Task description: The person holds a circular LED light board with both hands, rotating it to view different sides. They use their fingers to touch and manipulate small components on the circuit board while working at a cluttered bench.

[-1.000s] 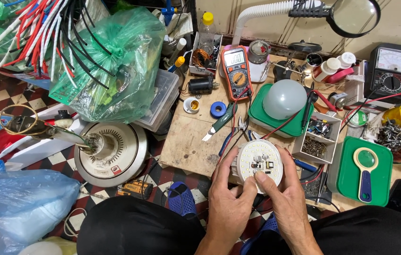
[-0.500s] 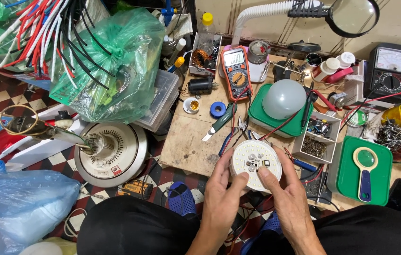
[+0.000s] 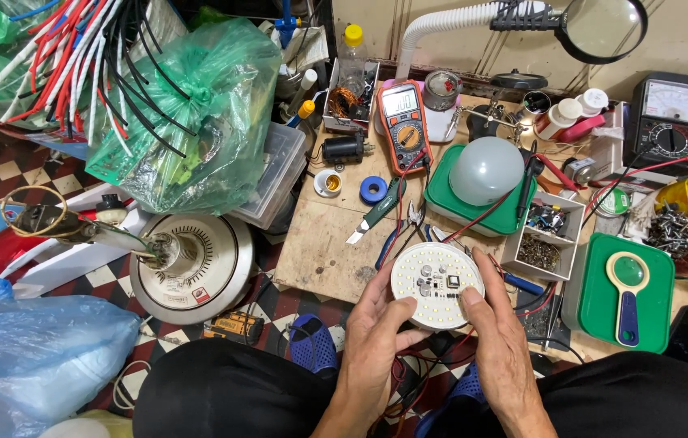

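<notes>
Both hands grasp the round LED board point(image 3: 438, 285) by its rim: the left hand point(image 3: 378, 328) curls loosely under the left edge, thumb on the lower rim, and the right hand point(image 3: 499, 337) pinches the right edge with its thumb on the face. The board (a disc, so no long axis) faces up toward the camera, held just off the near edge of the wooden bench point(image 3: 327, 243), touching the red wires point(image 3: 473, 223).

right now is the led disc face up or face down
Face up: the round white disc, held between the left hand and right hand, shows its LED dots and small centre components to the camera.
</notes>
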